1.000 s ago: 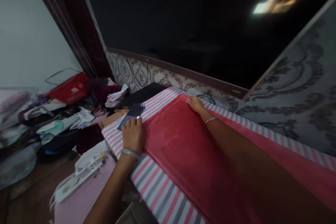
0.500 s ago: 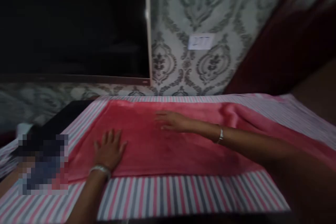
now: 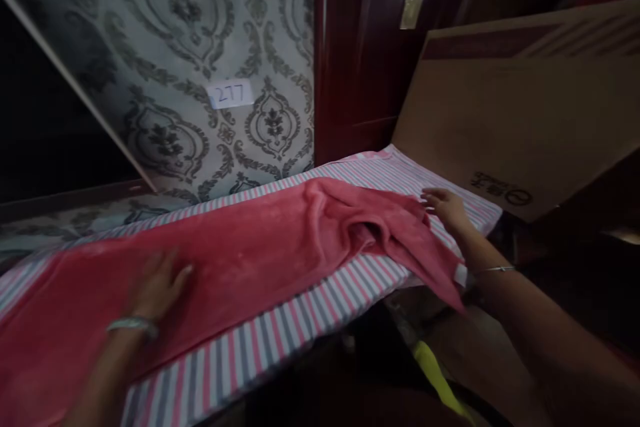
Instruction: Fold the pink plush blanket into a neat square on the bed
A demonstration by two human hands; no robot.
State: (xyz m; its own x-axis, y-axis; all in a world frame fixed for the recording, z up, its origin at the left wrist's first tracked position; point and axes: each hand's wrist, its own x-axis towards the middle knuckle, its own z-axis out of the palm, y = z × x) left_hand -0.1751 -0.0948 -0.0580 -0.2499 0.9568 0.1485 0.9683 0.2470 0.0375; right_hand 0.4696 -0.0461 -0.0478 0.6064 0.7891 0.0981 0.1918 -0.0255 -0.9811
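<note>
A soft red fleece cloth lies lengthwise over a striped sheet. Its left part is flat, while the right end is bunched in folds and droops over the front edge, with a small white tag. My left hand rests on the flat part, its fingers apart and a little blurred. At the bunched end, my right hand is reached out with its fingers partly spread, close to the cloth's far right edge. Whether those fingertips touch the cloth, I cannot tell.
The striped sheet covers a long table. A large cardboard panel leans at the right beside a dark red door. A dark screen hangs at the left. Below the table's edge is a yellow-green strip.
The view has swung right, bringing the cloth's bunched end and the cardboard into sight. My right hand has moved from the cloth's middle to its right end; my left hand is still on the cloth.
</note>
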